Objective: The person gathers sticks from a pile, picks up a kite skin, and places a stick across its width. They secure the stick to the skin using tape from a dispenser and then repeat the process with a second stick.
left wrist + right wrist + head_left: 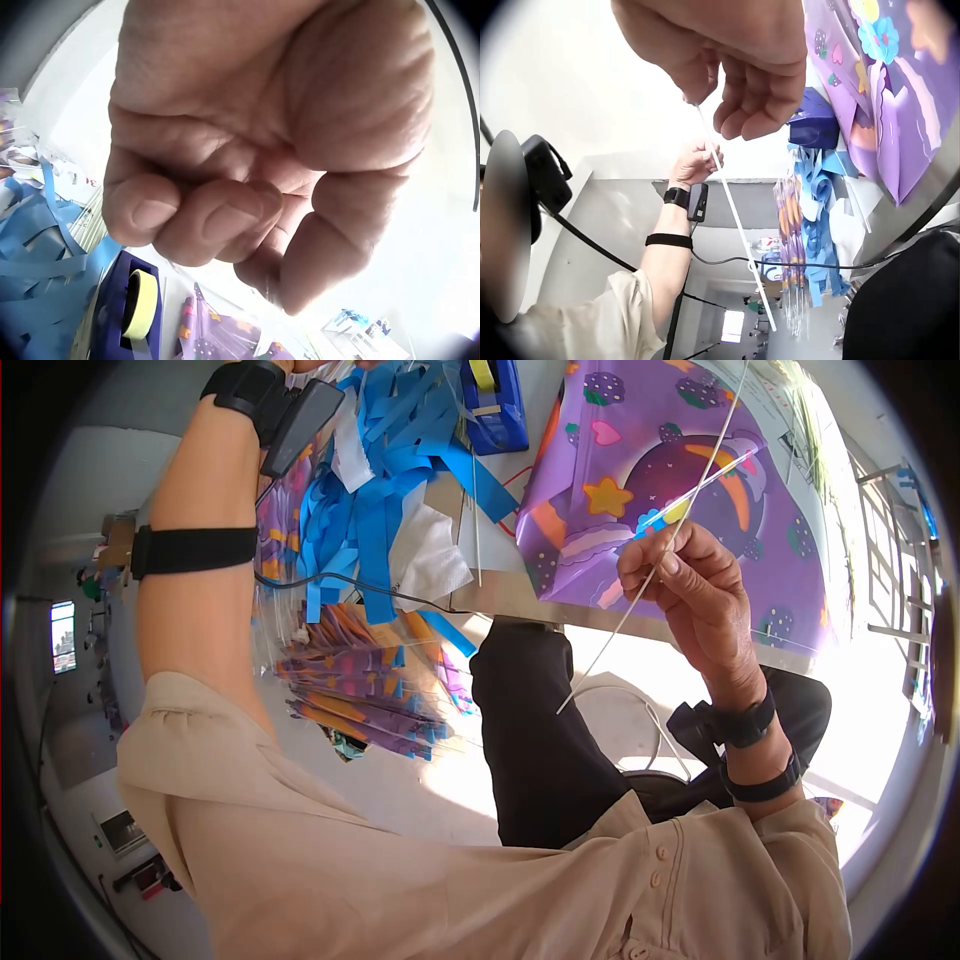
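My right hand [695, 575] pinches a thin white stick [610, 645] between thumb and fingers, over a purple sheet printed with stars, hearts and berries [590, 445]. The stick slants across the head view, its lower end above my lap. My left hand [262, 150] is raised above the table, mostly out of the head view. Its thumb and index fingertips pinch a small clear strip [270, 288], while the other fingers curl in. Below it stands a blue tape dispenser [495, 410] with a yellow-cored roll [141, 304].
Blue strips [350, 510] and a white cloth-like scrap [430, 550] lie left of the dispenser. Folded purple and orange printed pieces [365, 690] hang below the table edge [500, 592]. A black cable [340, 577] runs from the left wrist across the strips.
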Available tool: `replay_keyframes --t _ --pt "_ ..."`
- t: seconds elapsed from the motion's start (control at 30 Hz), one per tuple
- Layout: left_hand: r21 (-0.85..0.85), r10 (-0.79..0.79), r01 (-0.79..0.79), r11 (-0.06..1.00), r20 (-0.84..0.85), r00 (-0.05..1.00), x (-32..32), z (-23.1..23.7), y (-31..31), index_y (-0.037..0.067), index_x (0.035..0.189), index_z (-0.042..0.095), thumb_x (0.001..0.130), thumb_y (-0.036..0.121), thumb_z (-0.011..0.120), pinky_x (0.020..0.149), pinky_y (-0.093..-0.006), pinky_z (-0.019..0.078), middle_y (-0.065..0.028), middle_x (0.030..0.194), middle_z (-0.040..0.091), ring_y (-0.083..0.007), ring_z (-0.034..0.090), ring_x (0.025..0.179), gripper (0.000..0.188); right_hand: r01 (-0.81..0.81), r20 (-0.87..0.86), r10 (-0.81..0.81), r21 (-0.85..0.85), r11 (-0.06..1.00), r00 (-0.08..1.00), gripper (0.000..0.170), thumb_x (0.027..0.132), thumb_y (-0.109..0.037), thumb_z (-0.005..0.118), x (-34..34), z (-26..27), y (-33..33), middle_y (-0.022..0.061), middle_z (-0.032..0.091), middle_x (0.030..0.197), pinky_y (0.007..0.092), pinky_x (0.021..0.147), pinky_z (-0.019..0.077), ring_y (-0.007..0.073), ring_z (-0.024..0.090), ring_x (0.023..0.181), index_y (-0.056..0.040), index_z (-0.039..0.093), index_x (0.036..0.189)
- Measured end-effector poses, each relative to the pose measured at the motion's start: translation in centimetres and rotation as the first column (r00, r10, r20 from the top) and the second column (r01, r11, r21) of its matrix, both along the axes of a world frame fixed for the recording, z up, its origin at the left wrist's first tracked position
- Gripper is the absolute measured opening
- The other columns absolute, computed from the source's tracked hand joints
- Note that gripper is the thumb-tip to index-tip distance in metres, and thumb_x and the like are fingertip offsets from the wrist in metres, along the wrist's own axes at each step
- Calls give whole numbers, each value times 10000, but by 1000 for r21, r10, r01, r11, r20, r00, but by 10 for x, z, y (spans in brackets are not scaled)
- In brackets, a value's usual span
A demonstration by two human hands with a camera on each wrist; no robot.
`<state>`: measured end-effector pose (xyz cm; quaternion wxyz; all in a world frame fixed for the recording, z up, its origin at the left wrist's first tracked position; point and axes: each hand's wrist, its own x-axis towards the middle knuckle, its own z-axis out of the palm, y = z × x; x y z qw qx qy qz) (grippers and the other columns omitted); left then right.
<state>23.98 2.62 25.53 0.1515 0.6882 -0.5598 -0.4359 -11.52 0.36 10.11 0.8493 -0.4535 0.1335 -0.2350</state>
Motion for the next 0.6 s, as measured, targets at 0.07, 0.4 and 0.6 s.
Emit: replay_keyframes --t 0.07,0.4,0.6 --pt "59 202 -200 978 -23 979 -22 -9 21 24 736 632 773 126 654 481 -224 351 -1 604 530 -90 450 516 110 -7 4 7 -21 1000 1000 77 929 -117 540 0 0 0 118 656 942 256 693 480 126 595 764 -50 561 896" --pt "217 582 -736 642 -762 283 -185 -117 150 50 799 545 843 69 616 534 -246 368 27 659 440 -86 430 579 87 -44 -270 90 171 984 959 118 869 -98 592 -39 -11 12 24 579 701 194 515 419 73 527 590 -50 573 762" --pt "309 511 -835 455 -859 -40 -238 -176 185 56 788 544 847 82 620 521 -251 357 21 652 438 -91 430 579 100 -307 -413 321 103 946 852 108 845 -70 593 -27 -36 41 22 564 657 191 442 389 72 513 527 -31 575 747"
